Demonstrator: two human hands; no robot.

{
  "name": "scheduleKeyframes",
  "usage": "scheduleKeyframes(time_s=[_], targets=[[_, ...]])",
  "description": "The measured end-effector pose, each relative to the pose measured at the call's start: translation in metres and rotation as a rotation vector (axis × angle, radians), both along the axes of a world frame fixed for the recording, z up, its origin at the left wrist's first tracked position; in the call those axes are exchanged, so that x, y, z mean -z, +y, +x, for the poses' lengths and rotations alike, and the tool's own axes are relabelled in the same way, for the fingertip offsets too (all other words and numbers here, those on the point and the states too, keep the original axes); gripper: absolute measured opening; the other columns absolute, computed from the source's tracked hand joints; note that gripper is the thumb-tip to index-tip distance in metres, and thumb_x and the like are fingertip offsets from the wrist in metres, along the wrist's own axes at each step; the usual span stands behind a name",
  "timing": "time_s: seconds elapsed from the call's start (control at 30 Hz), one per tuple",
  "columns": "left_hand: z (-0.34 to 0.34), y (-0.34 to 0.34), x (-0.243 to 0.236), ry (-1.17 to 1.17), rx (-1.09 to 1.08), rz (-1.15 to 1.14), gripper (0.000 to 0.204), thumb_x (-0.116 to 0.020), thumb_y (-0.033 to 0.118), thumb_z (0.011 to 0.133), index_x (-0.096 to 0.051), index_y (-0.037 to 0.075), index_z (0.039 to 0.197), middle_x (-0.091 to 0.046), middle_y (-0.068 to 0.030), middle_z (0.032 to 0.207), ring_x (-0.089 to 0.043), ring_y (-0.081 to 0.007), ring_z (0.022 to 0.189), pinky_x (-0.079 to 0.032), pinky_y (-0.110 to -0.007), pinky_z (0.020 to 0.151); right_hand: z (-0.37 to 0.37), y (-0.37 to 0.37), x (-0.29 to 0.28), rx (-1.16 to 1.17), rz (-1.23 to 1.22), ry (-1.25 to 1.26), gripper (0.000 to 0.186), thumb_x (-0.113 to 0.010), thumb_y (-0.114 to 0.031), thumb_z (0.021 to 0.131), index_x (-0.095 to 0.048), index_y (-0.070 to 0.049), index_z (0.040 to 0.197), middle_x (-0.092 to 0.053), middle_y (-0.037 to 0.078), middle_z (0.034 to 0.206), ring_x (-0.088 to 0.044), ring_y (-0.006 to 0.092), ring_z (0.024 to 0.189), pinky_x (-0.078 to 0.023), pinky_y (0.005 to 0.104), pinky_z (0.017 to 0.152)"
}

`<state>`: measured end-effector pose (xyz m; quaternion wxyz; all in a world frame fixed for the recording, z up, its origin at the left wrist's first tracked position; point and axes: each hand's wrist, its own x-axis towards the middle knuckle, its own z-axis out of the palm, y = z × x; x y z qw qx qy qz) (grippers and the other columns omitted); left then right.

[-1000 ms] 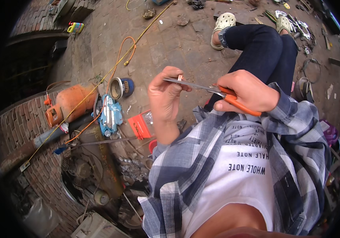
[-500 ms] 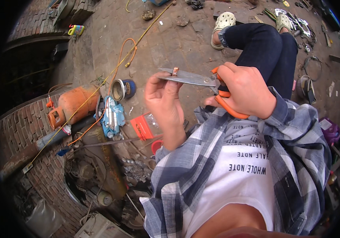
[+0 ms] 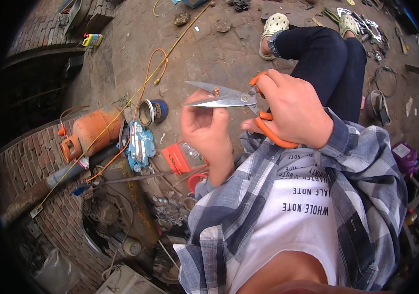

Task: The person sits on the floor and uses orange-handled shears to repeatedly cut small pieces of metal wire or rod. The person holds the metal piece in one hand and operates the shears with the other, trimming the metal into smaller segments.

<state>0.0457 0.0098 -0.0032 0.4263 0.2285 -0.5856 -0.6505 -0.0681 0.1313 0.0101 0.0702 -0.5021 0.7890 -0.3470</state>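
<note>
Head view: right hand grips orange-handled shears, silver blades parted; left hand pinches a small piece.

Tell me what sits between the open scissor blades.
A small brownish piece held up by the left hand sits between the blades of the scissors. The right hand covers the orange handles, and the fingers hide the piece's lower end.
</note>
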Motion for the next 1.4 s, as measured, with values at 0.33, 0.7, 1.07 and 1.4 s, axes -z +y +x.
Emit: scheduleKeyframes(time_s=[0.33, 0.7, 1.07, 1.4], targets=[[-0.002, 0.003, -0.005, -0.032, -0.035, -0.012, 0.019, -0.059, -0.011, 0.074, -0.055, -0.002, 0.09, -0.056, -0.0048, 0.088, -0.055, -0.0103, 0.081, -0.046, -0.025, 0.08, 0.003, -0.003, 0.001, -0.015, 0.01, 0.03, 0.061, -0.067, -0.054, 0.074, -0.057, 0.002, 0.097, -0.059, 0.015, 0.085, -0.062, 0.0285, 0.072, -0.05, 0.0346, 0.06], [0.002, 0.005, -0.005, -0.02, 0.0, 0.134, 0.013, -0.059, -0.009, 0.08, -0.057, -0.002, 0.091, -0.058, -0.0051, 0.089, -0.056, -0.0109, 0.082, -0.046, -0.025, 0.077, 0.003, -0.002, 0.006, -0.078, 0.095, -0.021, 0.063, -0.065, -0.053, 0.077, -0.055, 0.005, 0.098, -0.058, 0.017, 0.084, -0.062, 0.0303, 0.067, -0.049, 0.0358, 0.054], [0.004, -0.002, 0.004, -0.008, 0.028, 0.137, 0.018, -0.061, -0.006, 0.077, -0.057, -0.003, 0.094, -0.059, -0.0067, 0.093, -0.058, -0.0124, 0.084, -0.047, -0.026, 0.078, 0.004, -0.009, 0.003, -0.042, 0.022, 0.027, 0.061, -0.064, -0.053, 0.078, -0.056, 0.004, 0.099, -0.059, 0.016, 0.085, -0.062, 0.0282, 0.073, -0.05, 0.0339, 0.061], [0.005, -0.014, 0.013, 0.152, 0.213, 0.553, 0.015, -0.063, -0.001, 0.083, -0.058, -0.002, 0.097, -0.062, -0.0109, 0.095, -0.061, -0.0171, 0.086, -0.051, -0.031, 0.082, 0.002, -0.002, 0.008, -0.09, 0.046, -0.034, 0.062, -0.069, -0.048, 0.076, -0.049, 0.004, 0.102, -0.051, 0.017, 0.089, -0.057, 0.0329, 0.074, -0.047, 0.0386, 0.065]])
